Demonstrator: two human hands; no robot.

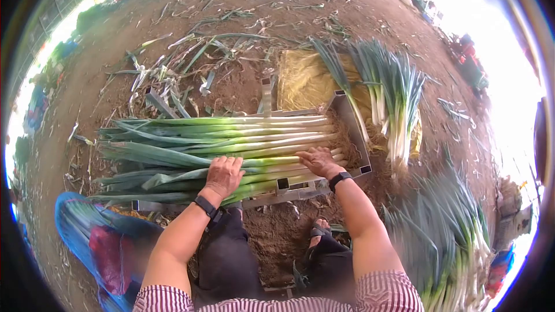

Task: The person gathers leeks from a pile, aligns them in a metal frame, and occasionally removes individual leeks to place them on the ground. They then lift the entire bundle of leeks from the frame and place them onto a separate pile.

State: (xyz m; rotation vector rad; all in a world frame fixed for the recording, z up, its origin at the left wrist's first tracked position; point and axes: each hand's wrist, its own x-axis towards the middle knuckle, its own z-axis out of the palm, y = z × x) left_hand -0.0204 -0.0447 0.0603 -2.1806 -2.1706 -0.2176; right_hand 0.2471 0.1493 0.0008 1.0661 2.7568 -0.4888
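Observation:
Long leeks [248,138] lie side by side in a metal frame [350,130], green leaves to the left and white, rooted ends to the right. My left hand [225,175] curls over a leek where its leaves turn pale green. Farther right, my right hand [321,162] grips the white stalks near the roots, its fingers pointing left. Both palms face down, so the undersides of the fingers are hidden. At the right end, the roots sit close to the frame's upright end plate.
More leeks [399,98] rest on a yellow sheet [298,81] beyond the frame. A large pile of leeks [445,231] lies at my right. At my left is a blue bag [72,225] with a red patch. Leaf scraps [167,81] litter the soil.

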